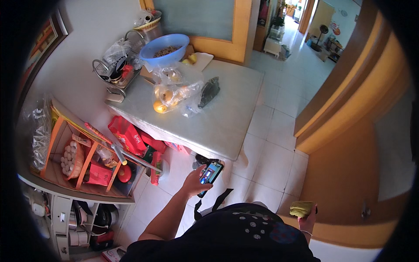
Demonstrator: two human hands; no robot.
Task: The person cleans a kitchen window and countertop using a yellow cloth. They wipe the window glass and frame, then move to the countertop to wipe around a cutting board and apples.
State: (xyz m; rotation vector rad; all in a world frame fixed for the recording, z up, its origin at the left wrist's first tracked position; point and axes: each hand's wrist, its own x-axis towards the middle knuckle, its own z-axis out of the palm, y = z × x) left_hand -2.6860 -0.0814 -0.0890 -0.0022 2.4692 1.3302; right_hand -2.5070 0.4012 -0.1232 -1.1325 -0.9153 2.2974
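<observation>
My left hand [193, 184] grips a smartphone [210, 177] with its screen lit, out in front of my body. In my right hand [307, 223], low at the right, is a folded yellow-green cloth [300, 209]. Beyond the phone stands a table [226, 131] with a grey cover. On it lie clear plastic bags holding orange-yellow fruit [160, 106] and a dark green package [210, 91]. A blue plastic basin [156, 58] with small brown pieces in it sits at the table's far end.
Left of me is an orange-edged shelf [84, 165] with a basket of eggs [70, 160]; a metal-tubed pole [140, 160] leans across it. Red bags [128, 136] lie beneath the table. A wooden door [340, 186] stands at my right, beside a doorway onto a tiled floor [281, 72].
</observation>
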